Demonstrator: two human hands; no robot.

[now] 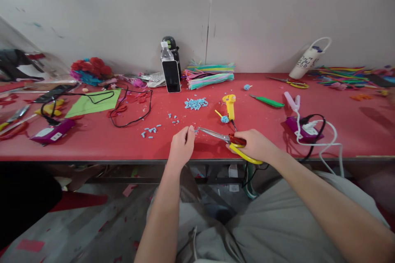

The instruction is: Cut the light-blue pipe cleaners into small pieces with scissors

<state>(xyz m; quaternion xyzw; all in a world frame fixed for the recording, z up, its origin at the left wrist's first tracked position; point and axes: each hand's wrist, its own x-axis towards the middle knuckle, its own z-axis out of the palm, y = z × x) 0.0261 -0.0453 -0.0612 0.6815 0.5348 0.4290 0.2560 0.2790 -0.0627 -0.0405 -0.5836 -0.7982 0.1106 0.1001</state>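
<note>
Left hand: We see the left hand (181, 144) with thumb and forefinger pinched together and the other fingers curled in; a small blue piece (196, 130) shows at its fingertips, in front of and left of the glue gun (230, 107).
Right hand: The right hand (254, 143) is wrapped around the handles of the scissors (227, 137), in front of the glue gun. Their blades point left, tips just beside the pinched fingertips; we cannot tell how far the blades are parted.
Blue piece: We judge it very light, soft and easily dropped, best pinched at one end, clear of the blades.
Scissors: Probably stiff, with some weight; the yellow handles are the place to grip, as the tips look sharp.
Blue heap: Short cut pieces lie in a blue heap (196, 104) left of the glue gun, and scattered pieces (150, 130) lie farther left and nearer us.
Blue cluster: A knobbly blue cluster (224, 119) sits at the glue gun's left side.
Bottles: Behind and left of the glue gun stand a white-capped clear bottle (166, 52) and a black flask (176, 54), with a phone (171, 76) propped before them. Far right and behind leans a white bottle (306, 63). We cannot make out the contents of any.
</note>
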